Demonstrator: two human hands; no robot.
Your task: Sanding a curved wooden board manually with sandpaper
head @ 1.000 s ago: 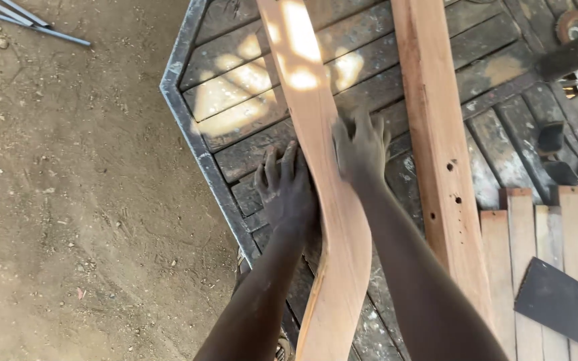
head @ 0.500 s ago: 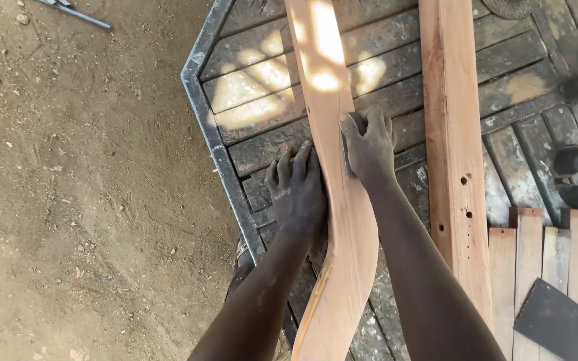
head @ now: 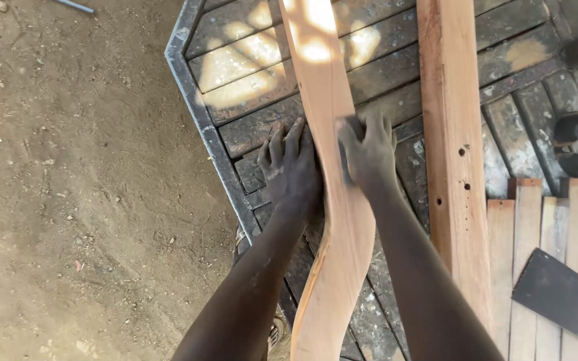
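Curved wooden board: pale reddish timber with a wavy outline, running from the top centre of the frame down to the bottom centre, lying on the counter. Sunlit patch near its upper end.

Left hand: centre of the frame, flat on the counter slats, pressed against the board's left edge. Grip spread, fingers extended and pointing up the frame; it clasps nothing.

Right hand: just right of centre, laid on the board's right edge, blurred. Fingers loosely curled over the wood; whether anything lies under the palm cannot be told.

Counter: dark, stained slatted top in a grey metal frame with an angled corner, filling the upper centre and right of the frame.

Straight wooden plank: right of centre, running top to bottom beside the curved board but apart from it, with several small drilled holes along its middle.

Short wooden slats: lower right, side by side, ends aligned.

Dark flat sheet: lower right, lying across the slats.

Dirt floor: left half of the frame, sandy brown, scattered with small debris.
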